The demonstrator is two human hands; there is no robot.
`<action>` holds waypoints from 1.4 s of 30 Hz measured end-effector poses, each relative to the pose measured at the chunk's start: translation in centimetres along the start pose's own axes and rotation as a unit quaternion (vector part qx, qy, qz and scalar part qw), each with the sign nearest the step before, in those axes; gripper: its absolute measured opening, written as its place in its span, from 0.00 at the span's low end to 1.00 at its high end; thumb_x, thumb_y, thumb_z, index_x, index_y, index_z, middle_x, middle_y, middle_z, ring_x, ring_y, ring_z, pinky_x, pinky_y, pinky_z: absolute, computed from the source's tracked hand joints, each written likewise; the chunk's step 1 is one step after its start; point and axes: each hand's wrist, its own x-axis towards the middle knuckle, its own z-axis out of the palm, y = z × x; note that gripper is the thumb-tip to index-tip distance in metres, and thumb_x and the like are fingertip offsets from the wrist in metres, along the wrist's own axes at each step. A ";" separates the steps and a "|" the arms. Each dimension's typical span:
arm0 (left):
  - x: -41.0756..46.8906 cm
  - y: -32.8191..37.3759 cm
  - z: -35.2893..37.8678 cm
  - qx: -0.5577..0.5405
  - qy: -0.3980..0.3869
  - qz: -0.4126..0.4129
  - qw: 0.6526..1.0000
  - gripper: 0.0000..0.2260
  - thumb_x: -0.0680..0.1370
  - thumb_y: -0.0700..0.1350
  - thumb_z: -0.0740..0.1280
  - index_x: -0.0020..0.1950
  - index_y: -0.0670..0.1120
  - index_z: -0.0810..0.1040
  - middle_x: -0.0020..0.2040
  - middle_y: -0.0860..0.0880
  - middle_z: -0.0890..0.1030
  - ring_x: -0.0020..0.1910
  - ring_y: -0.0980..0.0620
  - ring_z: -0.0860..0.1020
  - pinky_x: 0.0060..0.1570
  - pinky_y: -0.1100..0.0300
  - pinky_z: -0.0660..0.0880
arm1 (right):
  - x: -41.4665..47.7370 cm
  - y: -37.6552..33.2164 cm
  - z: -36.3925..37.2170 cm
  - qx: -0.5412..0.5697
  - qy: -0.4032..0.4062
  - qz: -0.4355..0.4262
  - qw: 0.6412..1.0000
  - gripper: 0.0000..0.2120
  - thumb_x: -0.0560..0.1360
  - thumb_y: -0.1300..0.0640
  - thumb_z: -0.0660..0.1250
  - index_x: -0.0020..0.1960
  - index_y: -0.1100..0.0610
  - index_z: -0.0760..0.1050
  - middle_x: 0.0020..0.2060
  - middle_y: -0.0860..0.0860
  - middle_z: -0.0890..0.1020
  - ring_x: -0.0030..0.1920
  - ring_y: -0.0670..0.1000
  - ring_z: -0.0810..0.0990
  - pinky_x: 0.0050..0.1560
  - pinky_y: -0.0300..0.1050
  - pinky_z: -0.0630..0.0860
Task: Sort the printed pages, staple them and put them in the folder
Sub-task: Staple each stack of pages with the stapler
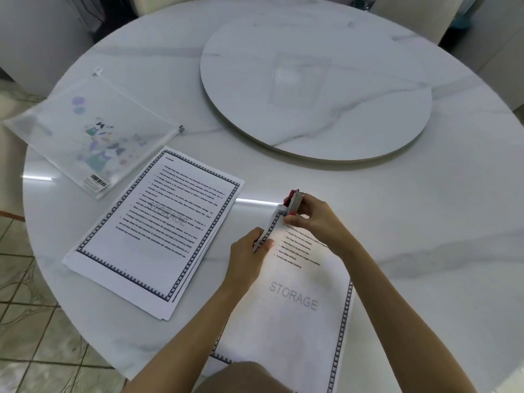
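Two hands work on one corner. Our left hand (249, 251) pinches the left edge of the sheaf (292, 307) just below its top corner, thumb on top, so that the pages cannot slide apart. Our right hand (312, 219) is curled round the stapler (293, 202), which sits over that same top-left corner and touches the paper. We judge the corner to be inside its mouth, but our fingers hide it, so we cannot tell whether a staple is in.

The sheaf lies on the table (425, 222) right in front of us, its top page watermarked STORAGE and its lower end running toward our body; keeping it flat lets the table carry the weight while we press.

To the left, near but not touching, lies the stack (158, 228) of bordered pages, slightly fanned at its lower edges. We take these for pages not yet stapled, parked within the left hand's reach. Beyond it, just beside its far corner, the translucent zip folder (93, 131) lies flat, ready for the last step; we cannot tell whether its zip is open. The turntable (326, 80) sits farther back, well apart from the work.

We judge the task to be at the stapling step, with filing not yet begun.
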 end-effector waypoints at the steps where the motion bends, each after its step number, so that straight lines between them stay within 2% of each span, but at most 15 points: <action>1: -0.2 0.1 0.1 -0.006 0.001 0.004 1.000 0.14 0.78 0.42 0.63 0.34 0.51 0.66 0.30 0.53 0.71 0.27 0.60 0.68 0.29 0.72 0.66 | -0.1 -0.1 -0.2 0.005 -0.001 -0.001 1.000 0.13 0.71 0.63 0.71 0.54 0.55 0.75 0.48 0.51 0.81 0.53 0.48 0.79 0.51 0.40 0.77; 4: -0.4 0.5 0.4 -0.010 0.009 0.006 1.000 0.14 0.78 0.42 0.63 0.33 0.50 0.65 0.29 0.54 0.70 0.27 0.64 0.69 0.28 0.73 0.66 | -0.1 -0.1 -0.3 0.019 0.004 0.004 1.000 0.10 0.72 0.62 0.69 0.51 0.53 0.75 0.48 0.52 0.81 0.52 0.49 0.80 0.54 0.43 0.77; 7: -0.5 0.9 0.6 -0.005 0.007 0.004 1.000 0.15 0.78 0.41 0.62 0.33 0.50 0.64 0.29 0.54 0.70 0.26 0.65 0.70 0.27 0.74 0.65 | -0.2 0.3 -0.1 0.027 0.015 0.013 0.999 0.09 0.73 0.63 0.68 0.52 0.55 0.74 0.47 0.51 0.80 0.51 0.49 0.80 0.54 0.41 0.76; 11: -0.4 0.8 0.8 0.019 0.004 -0.002 1.000 0.16 0.78 0.41 0.63 0.31 0.50 0.63 0.28 0.54 0.67 0.26 0.59 0.66 0.28 0.73 0.65 | -0.5 1.0 0.3 0.008 0.046 -0.003 0.999 0.13 0.73 0.66 0.67 0.57 0.57 0.73 0.47 0.48 0.79 0.53 0.47 0.78 0.54 0.39 0.76; 16: 0.2 0.1 0.9 0.041 -0.013 -0.009 0.999 0.15 0.78 0.43 0.64 0.32 0.48 0.65 0.29 0.53 0.69 0.28 0.57 0.65 0.29 0.70 0.64 | -0.5 1.7 0.8 -0.028 0.068 -0.023 0.997 0.14 0.73 0.66 0.67 0.56 0.57 0.72 0.46 0.45 0.78 0.53 0.47 0.77 0.57 0.44 0.75; 19: 0.5 -0.2 0.8 0.054 -0.034 -0.032 0.997 0.09 0.78 0.43 0.63 0.38 0.42 0.72 0.33 0.49 0.75 0.32 0.54 0.70 0.30 0.69 0.65 | -0.4 1.8 0.7 -0.053 0.052 -0.016 0.997 0.13 0.73 0.65 0.68 0.56 0.57 0.71 0.47 0.48 0.79 0.52 0.49 0.79 0.56 0.48 0.76; 22: 1.0 -0.2 0.4 0.066 -0.059 -0.053 0.995 0.09 0.78 0.45 0.63 0.45 0.40 0.75 0.41 0.45 0.80 0.37 0.50 0.76 0.37 0.64 0.72 | -0.2 1.3 0.0 -0.048 0.016 -0.003 0.999 0.14 0.73 0.64 0.68 0.57 0.59 0.71 0.51 0.54 0.79 0.47 0.50 0.81 0.51 0.44 0.78; 24: 1.1 0.1 0.3 0.066 -0.063 -0.045 0.995 0.08 0.78 0.45 0.63 0.41 0.42 0.73 0.36 0.50 0.78 0.33 0.55 0.73 0.31 0.74 0.68 | -0.2 0.8 -0.6 -0.049 0.003 -0.002 0.999 0.14 0.73 0.64 0.68 0.57 0.60 0.71 0.49 0.52 0.79 0.45 0.48 0.82 0.48 0.40 0.78; 25: 1.2 0.3 0.3 0.067 -0.058 -0.036 0.995 0.09 0.78 0.45 0.63 0.39 0.44 0.71 0.34 0.52 0.75 0.31 0.58 0.71 0.29 0.75 0.66 | -0.3 0.6 -0.8 -0.046 -0.001 -0.005 0.999 0.13 0.73 0.63 0.68 0.57 0.60 0.72 0.48 0.51 0.80 0.45 0.47 0.82 0.48 0.40 0.78; 28: 1.6 0.8 0.7 0.034 -0.025 -0.004 0.999 0.04 0.77 0.46 0.64 0.43 0.49 0.73 0.36 0.57 0.75 0.34 0.60 0.72 0.34 0.77 0.67 | -0.5 0.4 -1.2 -0.029 -0.014 -0.018 0.999 0.09 0.77 0.59 0.64 0.56 0.61 0.74 0.42 0.50 0.81 0.45 0.47 0.82 0.50 0.40 0.78; 30: 1.9 1.1 0.9 0.010 -0.001 0.017 1.000 0.02 0.78 0.46 0.64 0.46 0.49 0.75 0.38 0.59 0.77 0.37 0.61 0.75 0.36 0.76 0.69 | -0.7 0.4 -1.0 -0.034 0.003 -0.022 0.999 0.08 0.78 0.55 0.62 0.53 0.58 0.76 0.42 0.51 0.81 0.48 0.50 0.81 0.53 0.42 0.77; 33: 2.0 1.3 1.2 -0.004 0.013 0.023 1.000 0.04 0.78 0.44 0.64 0.44 0.47 0.76 0.37 0.57 0.77 0.31 0.59 0.74 0.32 0.74 0.69 | -0.8 0.7 -0.7 -0.029 0.050 -0.019 0.998 0.07 0.78 0.53 0.62 0.49 0.53 0.77 0.40 0.49 0.82 0.47 0.48 0.80 0.53 0.42 0.74; 37: 2.1 1.0 1.6 0.001 0.017 0.033 0.999 0.04 0.78 0.43 0.64 0.43 0.47 0.75 0.36 0.55 0.77 0.29 0.59 0.73 0.32 0.71 0.70 | -0.8 0.8 -0.3 -0.019 0.087 -0.005 0.996 0.10 0.77 0.52 0.62 0.51 0.57 0.78 0.41 0.50 0.82 0.44 0.47 0.80 0.52 0.43 0.75; 42: 1.9 0.5 2.0 -0.017 0.038 0.041 0.998 0.05 0.78 0.42 0.64 0.42 0.45 0.74 0.35 0.55 0.77 0.28 0.61 0.71 0.31 0.73 0.67 | -0.4 0.7 0.4 -0.028 0.129 0.024 0.991 0.13 0.77 0.51 0.64 0.48 0.61 0.79 0.43 0.59 0.82 0.41 0.50 0.77 0.48 0.49 0.75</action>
